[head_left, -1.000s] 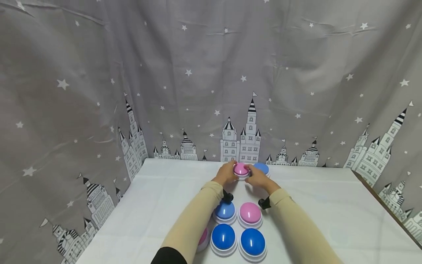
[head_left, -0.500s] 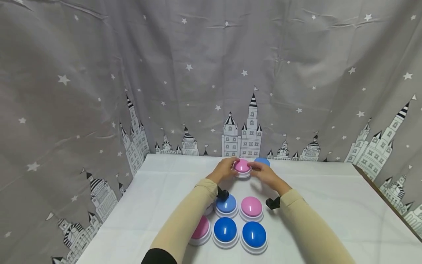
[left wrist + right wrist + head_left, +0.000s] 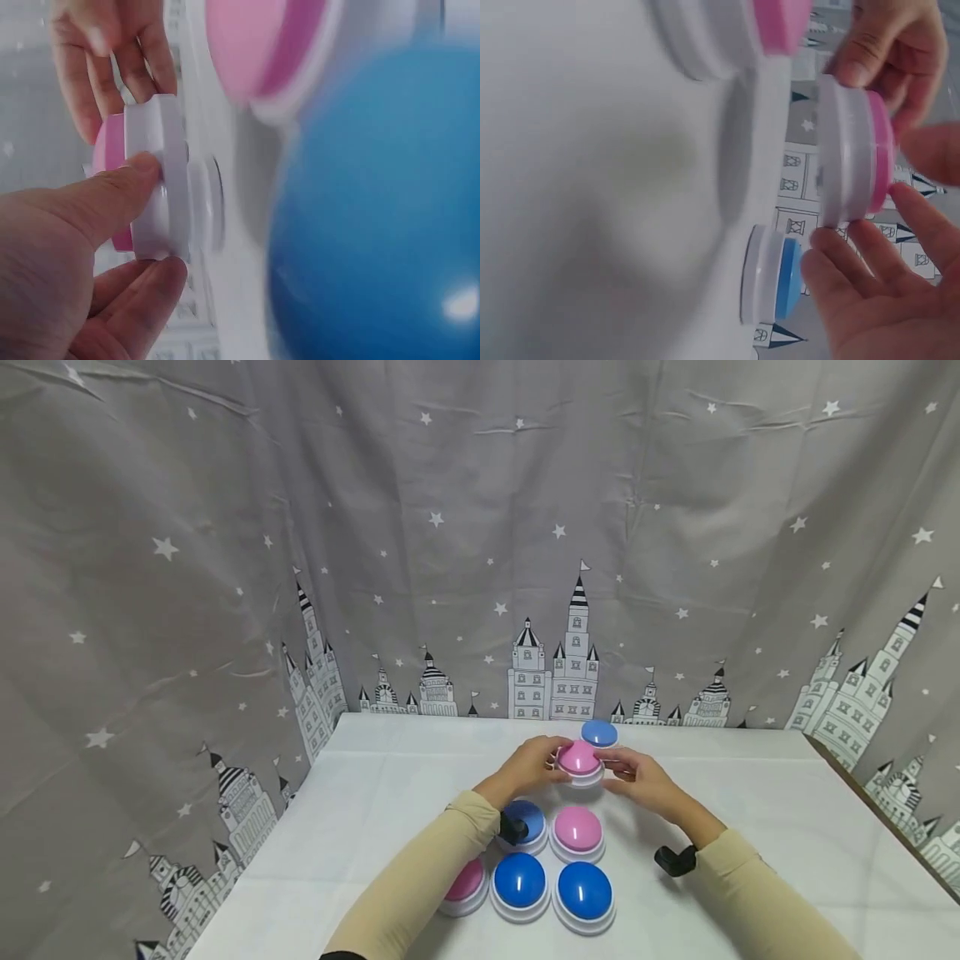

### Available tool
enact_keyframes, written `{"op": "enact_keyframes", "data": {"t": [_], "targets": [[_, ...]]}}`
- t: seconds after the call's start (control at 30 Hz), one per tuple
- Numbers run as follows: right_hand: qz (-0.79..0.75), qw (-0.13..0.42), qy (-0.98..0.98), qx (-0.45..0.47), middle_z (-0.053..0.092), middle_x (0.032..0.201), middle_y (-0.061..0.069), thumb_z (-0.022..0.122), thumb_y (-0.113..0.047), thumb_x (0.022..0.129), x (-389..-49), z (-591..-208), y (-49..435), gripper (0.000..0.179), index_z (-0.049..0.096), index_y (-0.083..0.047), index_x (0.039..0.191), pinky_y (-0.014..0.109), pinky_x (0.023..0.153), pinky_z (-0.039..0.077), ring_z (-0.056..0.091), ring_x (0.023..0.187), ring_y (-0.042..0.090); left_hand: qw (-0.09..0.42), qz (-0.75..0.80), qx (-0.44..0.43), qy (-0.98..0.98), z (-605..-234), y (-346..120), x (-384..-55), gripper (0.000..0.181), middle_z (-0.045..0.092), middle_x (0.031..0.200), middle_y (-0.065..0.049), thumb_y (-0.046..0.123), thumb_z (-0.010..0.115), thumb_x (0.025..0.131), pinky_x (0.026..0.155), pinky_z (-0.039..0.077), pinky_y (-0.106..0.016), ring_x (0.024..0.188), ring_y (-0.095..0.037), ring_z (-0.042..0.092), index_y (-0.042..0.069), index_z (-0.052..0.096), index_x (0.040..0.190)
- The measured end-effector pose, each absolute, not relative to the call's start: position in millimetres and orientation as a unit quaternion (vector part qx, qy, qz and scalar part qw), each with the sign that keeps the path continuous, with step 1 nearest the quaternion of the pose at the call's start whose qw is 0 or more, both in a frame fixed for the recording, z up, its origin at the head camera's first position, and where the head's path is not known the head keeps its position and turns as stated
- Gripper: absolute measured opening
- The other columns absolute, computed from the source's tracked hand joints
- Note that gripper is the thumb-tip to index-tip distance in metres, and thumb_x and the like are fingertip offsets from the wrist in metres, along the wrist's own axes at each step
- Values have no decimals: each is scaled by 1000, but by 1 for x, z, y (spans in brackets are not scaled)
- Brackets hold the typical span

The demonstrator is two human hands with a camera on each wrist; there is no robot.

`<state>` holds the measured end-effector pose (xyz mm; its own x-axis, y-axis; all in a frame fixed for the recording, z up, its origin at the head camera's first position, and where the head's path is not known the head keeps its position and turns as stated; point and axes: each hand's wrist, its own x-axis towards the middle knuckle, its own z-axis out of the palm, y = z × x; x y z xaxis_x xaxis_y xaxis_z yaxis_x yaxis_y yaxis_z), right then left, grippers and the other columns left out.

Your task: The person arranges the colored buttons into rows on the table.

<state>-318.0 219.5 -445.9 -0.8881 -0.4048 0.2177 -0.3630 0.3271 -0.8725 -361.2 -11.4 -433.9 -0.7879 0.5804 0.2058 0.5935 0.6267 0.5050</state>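
A pink dome push button on a white round base is held just above the table, near its far side. My left hand pinches its white base between thumb and fingers, plain in the left wrist view. On the other side, my right hand touches the base with fairly straight fingertips, its thumb apart from the base. Just beyond sits a light blue button. Closer to me stand another pink button and a light blue one, partly behind the left wrist camera.
Nearest me, two dark blue buttons stand side by side, with a pink button left of them, partly behind my left sleeve. White cloth covers the table. A grey curtain printed with castles hangs behind.
The held pink button has come off the far part of the table, slightly right and toward me. My right hand has drawn back to the right and its fingers have spread.
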Motion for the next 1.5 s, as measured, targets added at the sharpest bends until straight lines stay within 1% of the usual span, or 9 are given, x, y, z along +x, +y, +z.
{"op": "enact_keyframes", "data": {"t": [0.1,0.37,0.6,0.73,0.83,1.1,1.23,1.37,1.5], "targets": [[-506,-20,826,-248,53,125,14,65,-3,83,-304,-456,234,43,53,-4,125,44,94,39,51,113,34,7,-276,-337,-900,-433,-2,-345,60,59,111,-3,24,76,75,73,46,-16,91,-14,58,13,51,129],[-482,-34,842,-241,57,120,9,65,-4,83,-253,-452,261,38,57,-8,120,38,90,43,55,108,28,-18,-271,-339,-901,-434,19,-298,62,56,105,7,35,74,76,70,45,-13,88,-5,55,24,48,132],[-489,-47,838,-239,58,116,8,65,-4,83,-213,-450,275,35,60,-8,117,35,84,47,57,104,23,30,-231,-375,-897,-438,33,-263,62,55,99,8,40,72,76,68,41,-10,82,-1,48,24,49,130],[-497,-38,836,-230,59,115,7,66,-9,84,-195,-456,282,33,60,-8,116,32,82,49,58,102,18,36,-221,-395,-891,-446,39,-245,60,56,104,8,42,70,77,78,41,-12,91,0,50,22,49,130],[-502,-32,832,-233,58,115,9,65,-10,84,-185,-461,285,32,60,-7,116,32,81,50,58,101,16,38,-216,-403,-889,-453,42,-236,61,55,106,8,43,70,77,81,41,-13,95,0,51,22,49,130],[-512,-37,817,-261,57,112,15,65,-3,83,-165,-475,287,33,60,-1,115,31,80,50,57,103,11,58,-172,-424,-887,-464,44,-219,62,54,102,10,48,70,75,79,41,-13,90,2,49,24,48,128],[-520,-27,804,-286,55,111,19,63,1,83,-157,-479,288,33,58,4,116,30,79,50,58,102,11,62,-161,-438,-882,-471,43,-213,62,54,100,12,51,70,73,76,40,-10,87,4,48,24,49,125],[-526,-13,799,-291,55,112,19,62,1,84,-151,-480,288,33,58,2,117,28,79,50,58,101,13,68,-144,-449,-879,-472,43,-211,62,54,97,14,58,68,70,73,39,-10,84,5,47,26,51,121],[-525,1,798,-295,54,114,17,61,-2,86,-149,-482,287,32,58,-1,118,28,80,50,56,103,14,69,-123,-457,-878,-472,41,-210,62,53,95,17,63,66,69,76,38,-12,84,5,46,26,50,117]]}}
